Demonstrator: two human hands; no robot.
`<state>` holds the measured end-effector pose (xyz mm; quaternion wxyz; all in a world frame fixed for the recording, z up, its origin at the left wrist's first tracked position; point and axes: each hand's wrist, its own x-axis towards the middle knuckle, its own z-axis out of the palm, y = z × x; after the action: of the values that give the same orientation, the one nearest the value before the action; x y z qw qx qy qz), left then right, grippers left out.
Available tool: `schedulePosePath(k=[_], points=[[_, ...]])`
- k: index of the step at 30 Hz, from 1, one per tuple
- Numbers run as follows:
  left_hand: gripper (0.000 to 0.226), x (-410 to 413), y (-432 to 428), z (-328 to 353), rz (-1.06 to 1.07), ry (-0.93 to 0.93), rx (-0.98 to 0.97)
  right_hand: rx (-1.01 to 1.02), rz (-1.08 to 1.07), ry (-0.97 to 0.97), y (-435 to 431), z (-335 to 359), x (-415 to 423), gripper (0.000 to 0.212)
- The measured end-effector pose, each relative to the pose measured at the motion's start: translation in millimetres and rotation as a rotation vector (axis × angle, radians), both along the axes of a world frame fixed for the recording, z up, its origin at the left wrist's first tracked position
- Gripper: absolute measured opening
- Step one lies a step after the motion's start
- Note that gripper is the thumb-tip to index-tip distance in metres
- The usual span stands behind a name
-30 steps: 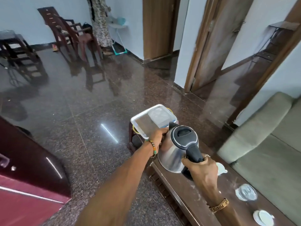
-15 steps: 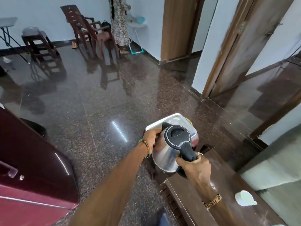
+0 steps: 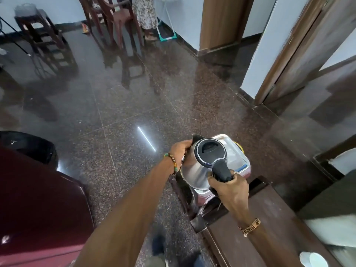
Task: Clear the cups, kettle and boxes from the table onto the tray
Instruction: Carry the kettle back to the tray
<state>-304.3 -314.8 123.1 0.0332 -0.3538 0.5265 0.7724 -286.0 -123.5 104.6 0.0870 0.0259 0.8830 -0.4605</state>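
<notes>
A steel kettle (image 3: 194, 166) with a black lid and handle hangs over the near part of the white tray (image 3: 236, 151), which lies on a low stand beyond the end of the brown table (image 3: 269, 218). My right hand (image 3: 229, 187) grips the kettle's black handle. My left hand (image 3: 180, 152) presses against the kettle's left side near the spout. Much of the tray is hidden by the kettle. A white cup (image 3: 313, 259) stands on the table at the bottom right.
A dark red cabinet (image 3: 34, 209) stands at the left. Polished dark floor stretches ahead, with brown chairs (image 3: 113, 18) and a stool (image 3: 44, 35) at the far wall. Door frames (image 3: 289, 51) are at the right. A grey sofa edge (image 3: 337, 228) borders the table.
Both hands have carried the kettle off the table's end and over the tray. The view has swung left and down, so most cups on the table have left the frame.
</notes>
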Motion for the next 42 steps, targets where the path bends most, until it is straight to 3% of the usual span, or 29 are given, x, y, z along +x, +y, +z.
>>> schedulePosePath(k=[7,17,32,42], points=[[0.022,-66.4,-29.7,-32.5,-0.123,-0.104,0.109,0.064,-0.103,-0.077,-35.3,-39.6,-47.6,0.043],[0.029,-131.1,-62.3,-110.1,-0.094,-0.152,0.129,0.147,-0.149,-0.233,-79.1,-101.1,-102.0,0.040],[0.032,-147.1,-81.4,-183.6,-0.134,-0.192,0.147,0.130,-0.147,-0.325,-87.8,-151.0,-116.0,0.032],[0.037,-148.1,-88.5,-204.9,-0.123,-0.235,0.157,0.170,-0.116,-0.363,-85.0,-173.5,-119.9,0.040]])
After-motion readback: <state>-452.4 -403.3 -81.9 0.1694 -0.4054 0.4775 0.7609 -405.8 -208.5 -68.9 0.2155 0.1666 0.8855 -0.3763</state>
